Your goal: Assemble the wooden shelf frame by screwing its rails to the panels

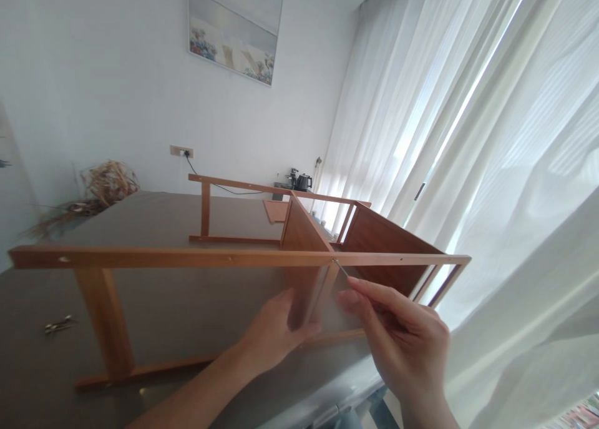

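A bamboo shelf frame lies on its side on a dark brown table (178,316). Its long front rail (187,258) crosses the view, and a matching rail (262,190) runs behind it. My right hand (397,329) pinches a thin metal screwdriver (341,268), whose tip meets the front rail near a wooden panel (302,229). The tool's handle is hidden in my fingers. My left hand (276,332) wraps the panel's lower edge, just below that rail. Several small metal fittings (58,326) lie on the table at the left.
A loose wooden piece (276,210) lies beyond the panel. A black kettle (303,182) stands at the far end of the room, and a dried grass bundle (105,188) sits at the far left. White curtains (468,135) fill the right side.
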`<state>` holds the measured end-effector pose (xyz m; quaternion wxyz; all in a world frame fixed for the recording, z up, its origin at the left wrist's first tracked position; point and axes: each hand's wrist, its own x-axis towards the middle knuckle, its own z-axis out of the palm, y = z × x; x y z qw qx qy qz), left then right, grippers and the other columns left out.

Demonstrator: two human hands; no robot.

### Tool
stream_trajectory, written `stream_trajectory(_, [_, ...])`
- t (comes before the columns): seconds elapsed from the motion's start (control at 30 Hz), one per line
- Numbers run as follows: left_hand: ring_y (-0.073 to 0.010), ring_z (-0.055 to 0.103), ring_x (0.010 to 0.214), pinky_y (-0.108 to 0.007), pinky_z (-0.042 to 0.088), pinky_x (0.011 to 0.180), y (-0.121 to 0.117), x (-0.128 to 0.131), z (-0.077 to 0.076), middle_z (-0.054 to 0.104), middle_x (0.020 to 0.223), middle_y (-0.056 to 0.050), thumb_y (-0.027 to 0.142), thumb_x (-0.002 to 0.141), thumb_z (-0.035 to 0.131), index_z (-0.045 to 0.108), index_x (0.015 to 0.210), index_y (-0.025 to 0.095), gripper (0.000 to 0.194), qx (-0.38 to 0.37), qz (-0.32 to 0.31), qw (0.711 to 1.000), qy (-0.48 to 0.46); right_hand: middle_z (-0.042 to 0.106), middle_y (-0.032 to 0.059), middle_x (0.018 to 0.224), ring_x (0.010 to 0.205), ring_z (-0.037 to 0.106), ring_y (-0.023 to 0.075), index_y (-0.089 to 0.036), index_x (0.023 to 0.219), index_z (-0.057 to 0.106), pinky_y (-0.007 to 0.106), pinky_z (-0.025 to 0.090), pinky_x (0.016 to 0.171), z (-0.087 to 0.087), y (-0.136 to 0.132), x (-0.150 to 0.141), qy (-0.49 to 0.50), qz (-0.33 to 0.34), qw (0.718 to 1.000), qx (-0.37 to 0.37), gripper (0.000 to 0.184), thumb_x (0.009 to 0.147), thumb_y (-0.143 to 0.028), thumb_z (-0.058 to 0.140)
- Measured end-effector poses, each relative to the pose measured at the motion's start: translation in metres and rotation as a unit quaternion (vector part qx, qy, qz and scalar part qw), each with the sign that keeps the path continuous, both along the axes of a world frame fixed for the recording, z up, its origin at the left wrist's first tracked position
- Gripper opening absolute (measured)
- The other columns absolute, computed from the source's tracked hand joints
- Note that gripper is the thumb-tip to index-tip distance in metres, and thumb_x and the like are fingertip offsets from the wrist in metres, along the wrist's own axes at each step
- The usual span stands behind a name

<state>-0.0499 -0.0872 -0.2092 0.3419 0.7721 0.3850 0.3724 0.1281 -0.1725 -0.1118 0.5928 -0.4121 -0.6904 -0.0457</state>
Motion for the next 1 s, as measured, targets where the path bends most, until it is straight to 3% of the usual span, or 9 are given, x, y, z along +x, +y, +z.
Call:
stream_trajectory(0.2, [-0.0277, 0.067, 0.112, -0.037, 0.051, 0.098, 0.0004, 0.0009, 0.0, 0.072, 0.126, -0.009, 0.047, 0.086, 0.074, 0.065, 0.129, 0.024, 0.049, 0.003, -0.009, 1.0, 0.004, 0.083, 0.0009, 0.088, 0.07, 0.08, 0.0183, -0.026, 0.105, 0.08, 0.018, 0.065, 0.06, -0.0025, 0.002, -0.0011, 0.009, 0.054, 0.998, -0.043, 0.017, 0.09, -0.018, 0.076])
stream_trajectory(0.5, [-0.0285, 0.067, 0.108, -0.036, 0.054, 0.091, -0.0007, 0.0012, 0.0046, 0.073, 0.122, -0.009, 0.048, 0.089, 0.068, 0.063, 0.132, 0.025, 0.049, 0.009, -0.017, 0.999, 0.027, 0.082, 0.002, 0.104, 0.081, 0.08, 0.0168, -0.028, 0.122, 0.073, 0.019, 0.065, 0.07, 0.0001, -0.0012, 0.0017, -0.038, 0.108, 0.99, -0.081, 0.03, 0.095, -0.016, 0.065])
stream_trajectory(0.67, [-0.0261, 0.067, 0.113, -0.034, 0.053, 0.095, 0.0001, 0.0013, 0.0038, 0.07, 0.132, -0.007, 0.044, 0.091, 0.069, 0.061, 0.135, 0.027, 0.048, -0.006, -0.043, 0.999, -0.006, 0.081, 0.0004, 0.105, 0.084, 0.079, 0.0145, -0.03, 0.123, 0.072, 0.016, 0.064, 0.069, -0.0007, 0.0007, 0.0045, -0.036, 0.127, 0.986, -0.098, 0.033, 0.095, -0.014, 0.066])
stream_trajectory(0.87, [-0.0263, 0.065, 0.122, -0.036, 0.052, 0.102, -0.0004, 0.0044, 0.0004, 0.068, 0.136, -0.007, 0.043, 0.094, 0.064, 0.06, 0.135, 0.027, 0.044, 0.019, -0.033, 0.999, 0.002, 0.08, 0.0012, 0.099, 0.082, 0.078, 0.0155, -0.028, 0.121, 0.073, 0.019, 0.064, 0.07, -0.0019, 0.0031, 0.0036, -0.04, 0.129, 0.987, -0.082, 0.031, 0.095, -0.013, 0.065])
stream_trajectory(1.0, [-0.0255, 0.066, 0.118, -0.035, 0.053, 0.099, -0.0009, 0.0051, 0.0, 0.067, 0.136, -0.006, 0.048, 0.095, 0.062, 0.058, 0.138, 0.029, 0.048, 0.037, -0.036, 0.999, -0.004, 0.075, 0.0051, 0.103, 0.089, 0.074, 0.0169, -0.025, 0.118, 0.074, 0.022, 0.062, 0.072, -0.0005, 0.0059, 0.0053, -0.054, 0.137, 0.988, -0.04, 0.029, 0.094, -0.011, 0.065])
